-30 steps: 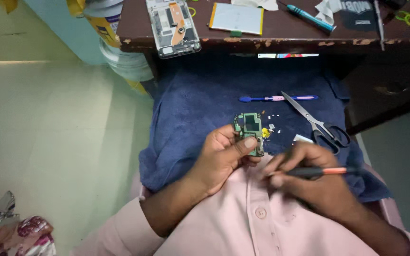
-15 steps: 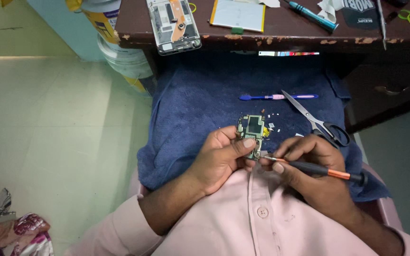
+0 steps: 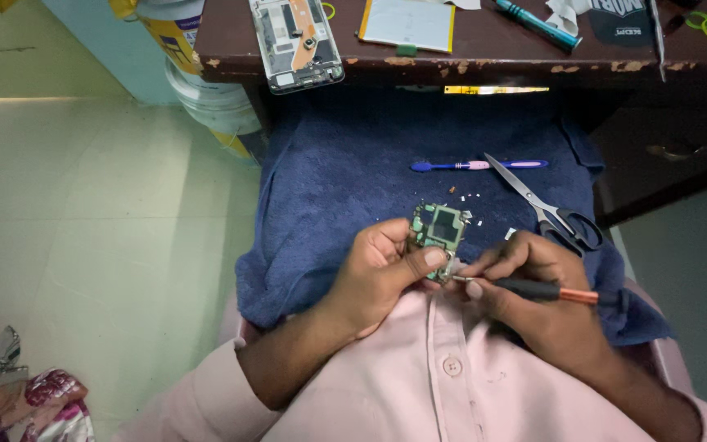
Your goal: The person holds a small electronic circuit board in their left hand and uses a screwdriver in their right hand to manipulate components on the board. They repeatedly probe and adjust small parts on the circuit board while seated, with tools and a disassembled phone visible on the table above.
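My left hand (image 3: 382,274) pinches the green circuit board (image 3: 438,231) over the blue towel (image 3: 353,180). My right hand (image 3: 533,290), just beside, clamps a screwdriver (image 3: 533,288), tip touching the board's lower edge.

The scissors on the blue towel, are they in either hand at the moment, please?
No, the scissors lie untouched on the towel, beyond the right hand.

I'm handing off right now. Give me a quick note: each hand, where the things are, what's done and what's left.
Left hand: grip on the green circuit board, held over the blue towel.
Right hand: grip on a screwdriver, tip at the board's lower edge.
Nearby: small loose parts, scissors and a toothbrush on the towel; opened phone frame on the desk.
Done: board is out of the frame.
Left: work at the board's lower edge is under way.
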